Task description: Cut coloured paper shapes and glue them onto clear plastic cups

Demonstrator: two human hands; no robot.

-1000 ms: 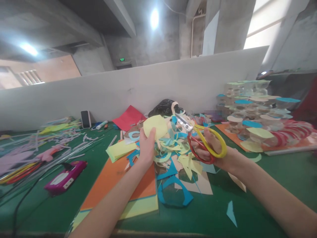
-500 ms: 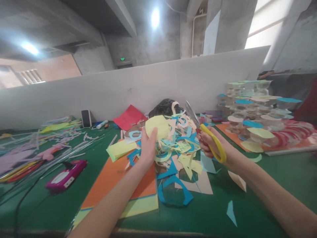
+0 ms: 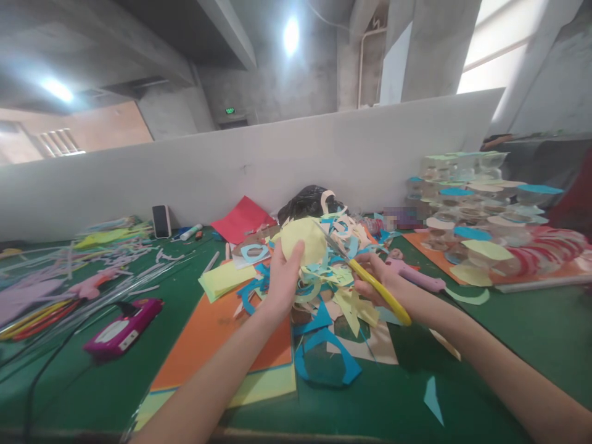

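Note:
My left hand (image 3: 285, 274) pinches a pale yellow, roughly round piece of paper (image 3: 305, 237), thumb on the near face. Around the yellow-handled scissors (image 3: 377, 290) my right hand (image 3: 377, 277) is closed. Their blades reach up and left to the right edge of the yellow paper; whether they touch it I cannot tell. Below and behind both hands lies a heap of paper offcuts (image 3: 354, 302) in blue, yellow, peach and white. A blue offcut with a round hole (image 3: 354, 370) rests at its near side.
Orange sheets (image 3: 222, 333) and folded yellow paper (image 3: 226, 280) lie left of the heap. Stacked clear cups with paper discs (image 3: 472, 231) stand at right, near a pink glue gun (image 3: 416, 274). A magenta device (image 3: 124, 327) and phone (image 3: 161, 222) are at left.
The scissors have swung down and left to the yellow paper's edge. My left hand and the paper have shifted slightly right. The pink glue gun now shows behind my right hand.

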